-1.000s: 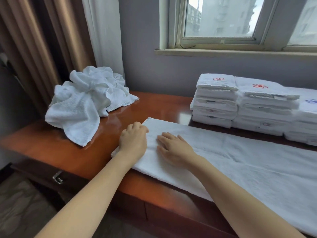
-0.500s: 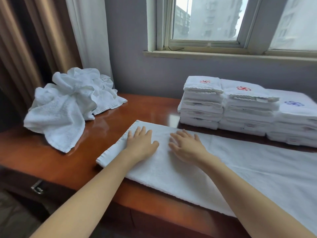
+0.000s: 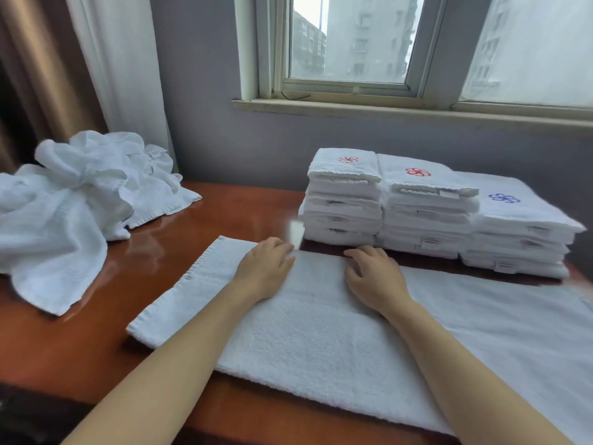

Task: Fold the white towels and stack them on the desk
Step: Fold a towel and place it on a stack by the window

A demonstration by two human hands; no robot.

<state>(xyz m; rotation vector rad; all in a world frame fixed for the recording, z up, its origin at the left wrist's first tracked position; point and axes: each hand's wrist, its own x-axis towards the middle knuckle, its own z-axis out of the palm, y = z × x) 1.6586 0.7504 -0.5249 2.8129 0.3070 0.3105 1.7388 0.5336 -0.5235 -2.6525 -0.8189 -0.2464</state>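
A long white towel [image 3: 308,332] lies flat across the wooden desk [image 3: 96,335], folded lengthwise into a strip. My left hand [image 3: 266,268] rests palm down on its far edge, fingers straight. My right hand [image 3: 373,274] rests palm down a little to the right on the same far edge, with its fingertips bent down at the edge. Behind them stand three stacks of folded white towels [image 3: 426,207], two topped with a red logo and one with a blue logo. A heap of unfolded white towels [image 3: 73,207] sits at the desk's left.
A grey wall and a window sill [image 3: 401,107] rise right behind the desk. Curtains [image 3: 80,59] hang at the back left. The towel strip runs off the frame at the right.
Both hands have slid from the towel's left end toward its far edge and to the right. The camera view has shifted right as well.
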